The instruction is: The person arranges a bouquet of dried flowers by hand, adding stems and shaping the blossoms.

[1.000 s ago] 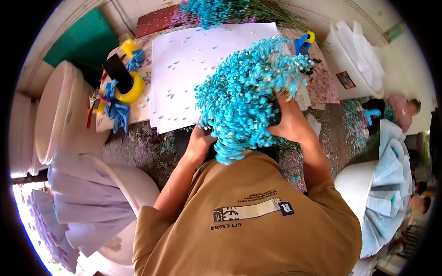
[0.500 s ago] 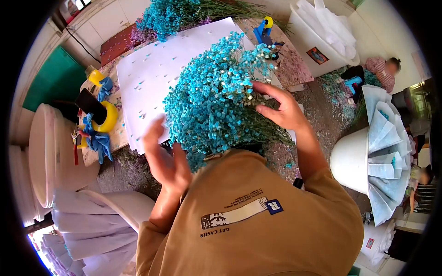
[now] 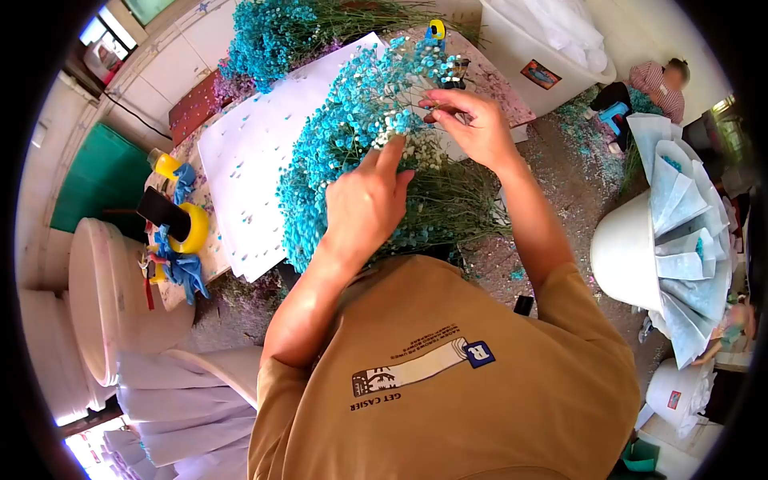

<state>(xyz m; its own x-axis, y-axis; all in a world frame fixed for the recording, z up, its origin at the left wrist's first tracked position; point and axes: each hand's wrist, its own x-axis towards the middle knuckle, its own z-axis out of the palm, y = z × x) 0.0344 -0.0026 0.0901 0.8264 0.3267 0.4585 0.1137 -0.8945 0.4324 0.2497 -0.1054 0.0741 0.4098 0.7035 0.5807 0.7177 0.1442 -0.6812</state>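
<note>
A large bunch of small blue flowers (image 3: pixel 320 164) lies across my lap and the near edge of the white paper sheets (image 3: pixel 248 172), its green stems pointing right. My left hand (image 3: pixel 368 200) reaches over the bunch, fingers together against pale blossoms near its middle; whether they grip a sprig is hidden. At the upper right of the bunch my right hand (image 3: pixel 468 120) is closed, thumb and fingers pinched on thin flower sprigs.
More blue flowers (image 3: pixel 268 40) lie at the table's back. A phone (image 3: pixel 164 210) leans by a yellow tape roll (image 3: pixel 190 228) at left. White buckets (image 3: pixel 628 252) with wrapped bouquets (image 3: pixel 680 240) stand right. Another person (image 3: pixel 660 88) sits at far right.
My left hand has moved from the bunch's left side onto its middle. My right hand has risen slightly, and its fingers have closed on sprigs. The view has shifted a little.
</note>
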